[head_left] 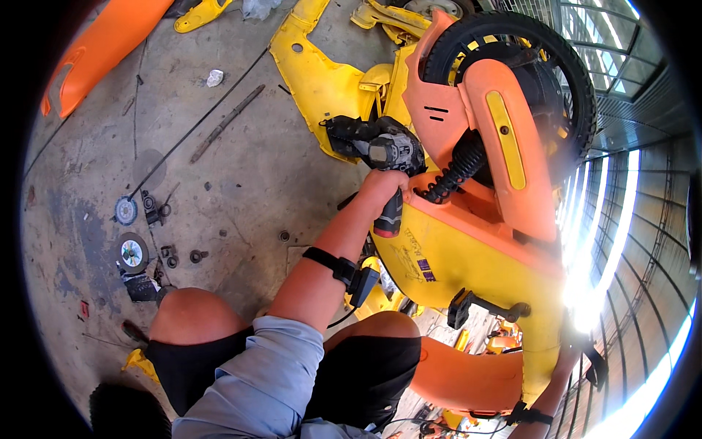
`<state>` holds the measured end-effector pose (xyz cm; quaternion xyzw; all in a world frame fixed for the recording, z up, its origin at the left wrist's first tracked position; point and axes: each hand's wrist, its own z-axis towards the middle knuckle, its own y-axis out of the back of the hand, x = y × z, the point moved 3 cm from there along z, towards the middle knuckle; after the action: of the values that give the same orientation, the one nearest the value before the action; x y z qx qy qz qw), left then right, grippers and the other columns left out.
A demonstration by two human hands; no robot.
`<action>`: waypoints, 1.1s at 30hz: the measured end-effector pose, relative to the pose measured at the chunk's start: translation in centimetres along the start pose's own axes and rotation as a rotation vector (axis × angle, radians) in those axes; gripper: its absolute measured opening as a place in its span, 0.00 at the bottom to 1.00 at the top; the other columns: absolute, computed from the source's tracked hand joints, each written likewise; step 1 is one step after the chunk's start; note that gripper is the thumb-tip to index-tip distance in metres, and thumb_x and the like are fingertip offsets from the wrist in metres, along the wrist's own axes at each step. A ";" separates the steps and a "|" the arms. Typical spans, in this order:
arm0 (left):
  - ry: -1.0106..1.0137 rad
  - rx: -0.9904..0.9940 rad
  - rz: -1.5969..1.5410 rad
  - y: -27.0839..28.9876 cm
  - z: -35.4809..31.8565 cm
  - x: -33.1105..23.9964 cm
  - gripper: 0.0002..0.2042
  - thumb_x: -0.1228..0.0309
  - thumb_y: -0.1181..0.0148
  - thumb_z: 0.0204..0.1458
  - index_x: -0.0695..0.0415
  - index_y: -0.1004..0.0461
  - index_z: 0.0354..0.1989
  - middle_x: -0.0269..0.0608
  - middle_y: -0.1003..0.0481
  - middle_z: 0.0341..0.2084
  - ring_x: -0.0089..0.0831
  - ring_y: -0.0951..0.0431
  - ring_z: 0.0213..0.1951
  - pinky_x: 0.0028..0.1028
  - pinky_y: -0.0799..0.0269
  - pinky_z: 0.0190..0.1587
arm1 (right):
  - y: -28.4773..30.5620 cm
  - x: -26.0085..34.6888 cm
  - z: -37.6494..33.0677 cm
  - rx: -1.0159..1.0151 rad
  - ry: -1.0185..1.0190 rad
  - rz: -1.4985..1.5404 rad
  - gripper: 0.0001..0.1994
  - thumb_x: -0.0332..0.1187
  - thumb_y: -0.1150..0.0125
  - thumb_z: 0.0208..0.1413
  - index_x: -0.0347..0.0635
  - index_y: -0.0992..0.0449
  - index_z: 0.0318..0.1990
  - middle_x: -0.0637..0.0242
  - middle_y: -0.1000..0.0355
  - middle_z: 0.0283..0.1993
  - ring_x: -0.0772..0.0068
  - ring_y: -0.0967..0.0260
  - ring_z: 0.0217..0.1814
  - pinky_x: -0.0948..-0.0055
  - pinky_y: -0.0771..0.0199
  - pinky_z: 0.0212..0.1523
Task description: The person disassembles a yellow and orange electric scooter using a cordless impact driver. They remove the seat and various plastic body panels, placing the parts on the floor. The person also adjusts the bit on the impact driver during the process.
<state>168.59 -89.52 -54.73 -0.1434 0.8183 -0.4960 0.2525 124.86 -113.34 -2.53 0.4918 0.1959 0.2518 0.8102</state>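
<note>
My left hand is wrapped round the grip of a cordless power tool, black and grey with a red-trimmed grip end. Its head lies against an orange and yellow scooter, beside the black coil-spring shock absorber. What the tool's tip touches is hidden. Above it are the orange swingarm cover with a yellow inset and the black-tyred wheel. At the lower right, my right hand is by the yellow body's far edge; glare and the body hide its fingers.
An angle grinder with a round disc lies by my left knee. Near it are a loose disc and several small dark parts. Yellow body panels lie ahead, with a rod on the concrete. A pedal sticks out from the scooter.
</note>
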 end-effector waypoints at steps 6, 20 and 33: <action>0.002 -0.041 0.185 1.2 1.7 0.2 0.04 0.76 0.44 0.36 0.62 0.25 0.18 0.42 0.25 0.18 0.33 0.26 0.20 0.30 0.30 0.27 | -0.8 4.7 -0.6 0.070 0.053 0.066 0.17 0.33 0.40 0.61 0.37 0.26 0.56 0.58 0.25 0.52 0.63 0.30 0.55 0.63 0.32 0.57; 0.112 -0.102 0.326 1.7 1.4 0.0 0.07 0.74 0.40 0.33 0.62 0.21 0.22 0.44 0.23 0.20 0.35 0.24 0.20 0.32 0.28 0.25 | -1.0 5.2 -1.1 0.010 0.065 0.048 0.14 0.30 0.40 0.61 0.37 0.26 0.53 0.60 0.25 0.49 0.66 0.30 0.53 0.65 0.32 0.57; 0.094 -0.091 0.357 3.8 5.6 1.1 0.04 0.75 0.43 0.34 0.61 0.24 0.19 0.41 0.26 0.18 0.34 0.27 0.20 0.31 0.31 0.25 | -0.7 6.7 -1.7 0.047 0.100 -0.067 0.09 0.27 0.43 0.60 0.37 0.22 0.46 0.63 0.24 0.43 0.68 0.28 0.46 0.67 0.30 0.51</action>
<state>170.88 -92.45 -60.53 0.0162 0.8633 -0.4120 0.2911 129.39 -108.37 -4.33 0.4908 0.2585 0.2439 0.7955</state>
